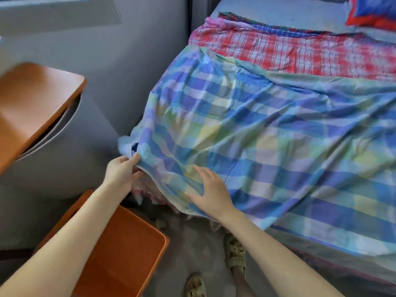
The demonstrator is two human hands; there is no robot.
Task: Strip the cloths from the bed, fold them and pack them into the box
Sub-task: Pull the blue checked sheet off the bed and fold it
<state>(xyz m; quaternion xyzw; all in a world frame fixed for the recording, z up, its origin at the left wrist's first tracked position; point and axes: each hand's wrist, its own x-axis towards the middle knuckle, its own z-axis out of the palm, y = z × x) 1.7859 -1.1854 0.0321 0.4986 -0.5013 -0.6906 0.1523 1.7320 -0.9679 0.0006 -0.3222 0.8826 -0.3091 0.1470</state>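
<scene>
The bed (278,20) has a blue cloth (257,136) over its near end and a red cloth (300,54) beyond it. Both look thin, light and limp, so they should lift easily but will sag and crumple unless taken by corners or hems. The left hand (120,174) pinches the blue cloth's corner at the bed's corner, while the right hand (212,194) lies flat on it nearby, fingers spread, gripping nothing.

I see a thin, matt blue-green-yellow checked cotton cloth (257,129), wrinkled into soft folds. Beyond it lies a red-and-white plaid woven cloth (300,54), also matt. The orange plastic box (120,254) looks smooth with a faint sheen.
</scene>
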